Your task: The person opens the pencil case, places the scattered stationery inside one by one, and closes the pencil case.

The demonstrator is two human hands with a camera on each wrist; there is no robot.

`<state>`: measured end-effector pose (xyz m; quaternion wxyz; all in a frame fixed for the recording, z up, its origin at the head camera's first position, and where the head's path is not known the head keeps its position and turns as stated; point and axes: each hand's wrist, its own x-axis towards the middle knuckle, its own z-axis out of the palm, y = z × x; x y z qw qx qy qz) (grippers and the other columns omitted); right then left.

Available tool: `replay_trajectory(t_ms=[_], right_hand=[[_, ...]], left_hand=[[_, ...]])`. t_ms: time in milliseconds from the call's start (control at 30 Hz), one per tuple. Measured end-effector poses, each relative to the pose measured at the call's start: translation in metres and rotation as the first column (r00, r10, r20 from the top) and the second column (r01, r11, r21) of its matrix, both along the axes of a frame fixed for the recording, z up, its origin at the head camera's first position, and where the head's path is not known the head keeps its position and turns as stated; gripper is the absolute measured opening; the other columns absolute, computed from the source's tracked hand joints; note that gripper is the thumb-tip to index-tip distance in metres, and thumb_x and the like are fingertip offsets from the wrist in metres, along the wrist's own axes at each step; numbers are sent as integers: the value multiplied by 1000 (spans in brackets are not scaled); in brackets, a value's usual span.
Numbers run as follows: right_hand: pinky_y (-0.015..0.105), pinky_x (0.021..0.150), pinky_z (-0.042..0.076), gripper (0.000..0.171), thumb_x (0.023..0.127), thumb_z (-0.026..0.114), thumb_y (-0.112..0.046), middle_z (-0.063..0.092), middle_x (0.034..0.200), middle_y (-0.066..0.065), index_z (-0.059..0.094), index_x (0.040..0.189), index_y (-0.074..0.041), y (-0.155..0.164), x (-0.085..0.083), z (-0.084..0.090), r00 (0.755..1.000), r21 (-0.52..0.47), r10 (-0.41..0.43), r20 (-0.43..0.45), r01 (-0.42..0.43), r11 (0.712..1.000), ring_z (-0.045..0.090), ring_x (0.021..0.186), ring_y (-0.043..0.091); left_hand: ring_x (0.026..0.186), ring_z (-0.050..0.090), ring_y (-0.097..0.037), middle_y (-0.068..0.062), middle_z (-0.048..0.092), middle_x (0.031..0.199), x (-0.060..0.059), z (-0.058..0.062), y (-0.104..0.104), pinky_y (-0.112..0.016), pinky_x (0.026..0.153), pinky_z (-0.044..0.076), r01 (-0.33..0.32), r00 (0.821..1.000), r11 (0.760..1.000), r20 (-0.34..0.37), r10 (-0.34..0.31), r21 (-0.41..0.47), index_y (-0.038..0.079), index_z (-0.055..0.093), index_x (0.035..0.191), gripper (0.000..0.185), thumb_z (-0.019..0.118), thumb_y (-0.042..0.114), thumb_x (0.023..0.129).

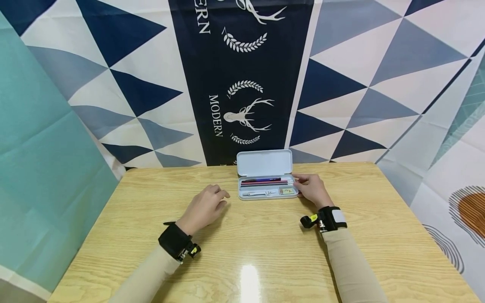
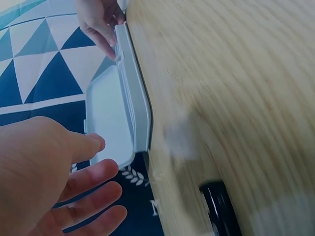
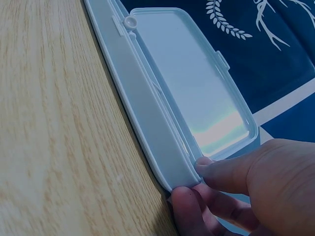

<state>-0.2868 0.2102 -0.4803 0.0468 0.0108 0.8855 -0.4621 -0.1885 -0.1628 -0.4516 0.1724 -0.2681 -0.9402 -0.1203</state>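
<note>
- A pale pencil case (image 1: 265,185) is set open on the wooden surface (image 1: 265,252), toward its far edge, with the lid (image 1: 264,162) tipped back toward the patterned backdrop (image 1: 242,84).
- Inside the tray, pens (image 1: 265,182) are laid lengthwise along the back; a white item and a small yellowish item are seen in front of them (too small to be identified).
- The right hand (image 1: 310,189) is placed at the case's right end, fingertips (image 3: 206,169) touching the corner of the tray; the grip is light, with thumb and fingers bent against the end wall rather than wrapped around it, apparently so that the case is steadied.
- The left hand (image 1: 204,207) is rested on the surface just left of the case, not touching it; its fingers (image 2: 93,179) are loosely extended and nothing is held.
- Both wrists are fitted with black camera bands.
</note>
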Motion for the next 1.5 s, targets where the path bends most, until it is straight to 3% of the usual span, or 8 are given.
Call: replay_trajectory(t_ms=[433, 733, 867, 1033, 1333, 1500], right_hand=[[20, 65, 60, 44, 112, 64, -7, 71, 131, 33, 65, 156, -2, 0, 0, 1, 1000, -10, -2, -4, 2, 1000, 67, 85, 17], [20, 65, 60, 44, 113, 64, -6, 70, 132, 32, 65, 157, -2, 1, 1, 0, 1000, -14, -8, 0, 8, 1000, 67, 87, 18], [20, 65, 60, 44, 113, 64, -7, 70, 132, 33, 65, 157, -2, 1, 1, 0, 1000, -19, -12, 3, 12, 1000, 67, 85, 17], [20, 66, 60, 45, 113, 64, -7, 69, 136, 32, 64, 158, -4, 1, 1, 0, 1000, -22, -14, 16, 14, 1000, 67, 89, 19], [20, 67, 61, 44, 114, 63, -8, 68, 137, 33, 64, 158, -4, 1, 0, 0, 1000, -19, -6, 6, 6, 1000, 67, 90, 19], [19, 67, 60, 45, 113, 63, -7, 68, 135, 33, 64, 158, -5, 2, 0, 0, 1000, -20, -9, 7, 9, 1000, 68, 88, 19]], left_hand=[[89, 69, -24, -7, 75, 98, 26, -13, -46, -33, 75, 60, -68, 997, 998, -23, 68, 4, 8, 83, 114, 14, 85, 7, 99], [85, 66, -22, -8, 74, 96, 36, -12, -66, -32, 73, 57, -119, 993, 993, -4, 119, 4, 8, 84, 115, 15, 84, 5, 100], [94, 70, -27, -12, 76, 106, 35, -5, -77, -38, 78, 60, -130, 986, 991, 109, 127, 13, 6, 81, 123, 21, 80, 6, 103], [109, 71, -33, -15, 73, 120, 33, 7, -98, -49, 91, 61, -104, 949, 994, 302, 88, 36, 5, 74, 135, 34, 73, 1, 101], [106, 66, -29, -10, 68, 118, 33, 11, -110, -43, 88, 57, -25, 888, 1000, 459, 16, 13, 12, 73, 129, 39, 83, -2, 94], [102, 63, -25, -8, 66, 113, 32, 8, -111, -38, 83, 53, -18, 872, 1000, 489, 21, -10, 15, 73, 123, 38, 83, -5, 92]])
